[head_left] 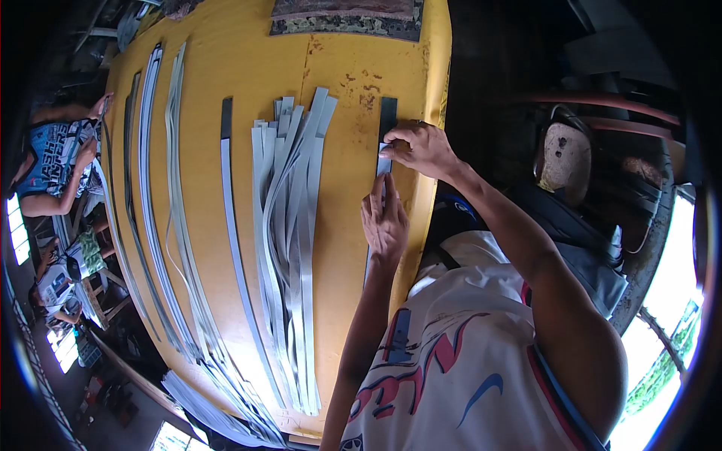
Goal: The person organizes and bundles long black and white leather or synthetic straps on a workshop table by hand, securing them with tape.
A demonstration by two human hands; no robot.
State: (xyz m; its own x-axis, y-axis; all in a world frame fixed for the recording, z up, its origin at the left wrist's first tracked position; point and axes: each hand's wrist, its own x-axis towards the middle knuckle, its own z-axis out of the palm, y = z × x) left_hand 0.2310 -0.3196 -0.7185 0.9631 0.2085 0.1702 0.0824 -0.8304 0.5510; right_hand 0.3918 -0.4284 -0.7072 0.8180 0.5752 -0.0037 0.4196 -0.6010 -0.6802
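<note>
A long grey strip [383, 164] lies along the near side of the yellow table, with a dark end piece [388, 113] at its far end. My right hand [423, 149] pinches the strip where the light and dark parts meet, thumb and forefinger together. Just below, my left hand [385, 225] holds the same strip, its fingers pointing along it and pressed against it. Part of the strip is hidden under both hands. Beside them a loose bundle of grey strips [289, 203] is spread on the tabletop.
The yellow table [346, 248] also bears a single dark-tipped strip [235, 195] and several long strips [177, 173] farther left. A dark patterned sheet [346, 22] lies at the far end. Across the table a person [56, 161] handles a strip. A worn chair [564, 158] stands at right.
</note>
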